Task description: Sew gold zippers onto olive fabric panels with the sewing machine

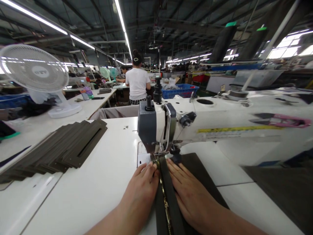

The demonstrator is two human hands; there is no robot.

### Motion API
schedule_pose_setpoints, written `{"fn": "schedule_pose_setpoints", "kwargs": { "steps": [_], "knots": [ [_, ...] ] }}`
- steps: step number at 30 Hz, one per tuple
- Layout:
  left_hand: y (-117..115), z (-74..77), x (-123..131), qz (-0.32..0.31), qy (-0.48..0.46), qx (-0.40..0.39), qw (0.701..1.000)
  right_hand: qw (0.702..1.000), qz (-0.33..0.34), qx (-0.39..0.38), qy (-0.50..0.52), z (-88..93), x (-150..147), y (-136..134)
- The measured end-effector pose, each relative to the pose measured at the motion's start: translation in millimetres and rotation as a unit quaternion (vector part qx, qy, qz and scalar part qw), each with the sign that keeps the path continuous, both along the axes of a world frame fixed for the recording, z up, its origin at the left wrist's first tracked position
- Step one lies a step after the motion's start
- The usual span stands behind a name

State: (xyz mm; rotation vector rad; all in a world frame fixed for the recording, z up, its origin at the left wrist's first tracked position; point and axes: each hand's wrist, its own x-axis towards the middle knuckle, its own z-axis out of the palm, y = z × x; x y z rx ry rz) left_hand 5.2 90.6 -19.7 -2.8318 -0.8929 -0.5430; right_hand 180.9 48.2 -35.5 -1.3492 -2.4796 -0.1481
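A white and grey sewing machine [171,127] stands on the white table [102,182] in front of me. A dark olive fabric strip with a brass zipper [166,202] runs from under its presser foot toward me. My left hand [143,189] lies flat on the strip's left edge, fingers stretched toward the needle. My right hand [189,192] lies flat on the dark fabric panel [200,173] to the right of the zipper, fingers extended. Neither hand grips anything.
A fanned stack of dark fabric pieces [61,147] lies at the left. A white desk fan [36,75] stands behind it. Pink thread snips [281,120] rest on the machine arm. A person in a white shirt [137,81] stands further back, by a blue basket [182,90].
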Motion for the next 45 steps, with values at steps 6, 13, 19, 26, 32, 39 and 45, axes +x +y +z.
{"fn": "schedule_pose_setpoints", "kwargs": {
  "steps": [6,13,19,26,32,39,45],
  "knots": [
    [4.0,0.6,-2.9,-0.017,0.014,0.004,1.0,0.999,-0.017,-0.044,0.009,2.8,-0.7,-0.5],
    [7.8,5.6,-5.0,-0.022,0.063,0.026,0.997,0.998,-0.021,-0.046,0.046,3.4,-1.7,1.6],
    [8.1,9.1,-2.2,-0.009,0.065,-0.009,0.998,0.999,-0.007,-0.032,0.04,2.5,-1.2,6.3],
    [16.1,7.9,-3.8,0.0,0.03,-0.03,0.999,0.996,0.003,-0.053,0.072,15.8,3.1,13.1],
    [14.9,6.5,-6.1,0.009,0.013,-0.054,0.998,0.99,0.081,0.035,0.113,11.7,-3.4,-30.9],
    [4.0,8.0,-11.5,0.013,-0.028,-0.052,0.998,0.955,0.11,0.264,0.075,-8.4,-33.1,-52.1],
    [-22.5,-0.2,-19.4,-0.012,-0.07,0.0,0.997,0.956,0.111,0.271,0.029,-1.5,-34.0,-58.5]
  ]
}}
